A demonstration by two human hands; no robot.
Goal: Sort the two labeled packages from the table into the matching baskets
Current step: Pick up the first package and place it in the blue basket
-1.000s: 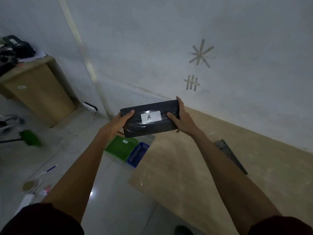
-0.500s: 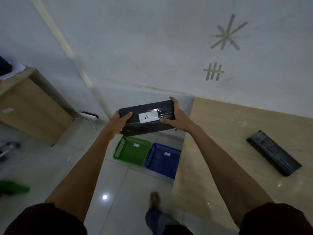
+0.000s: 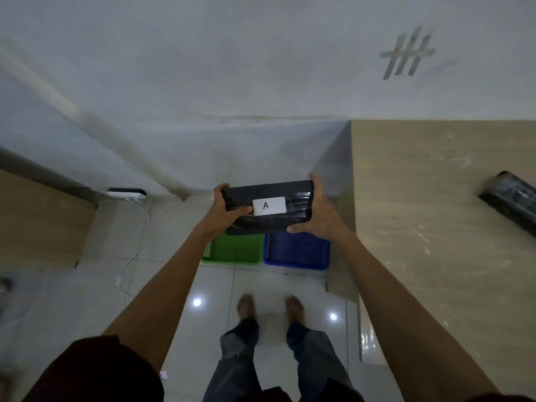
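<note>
Fingers of left hand and right hand clamp the ends of package A. Below them sit the green basket and blue basket; basket labels are hidden, so check before lowering level. Second package waits on the tabletop.

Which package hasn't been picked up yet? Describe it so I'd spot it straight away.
Look to the light wooden table on the right, against the wall. Near its far right edge lies a long black package wrapped in shiny plastic, touched by no hand. Unlike the package marked A, held in both hands above the baskets, it shows no label from here.
</note>
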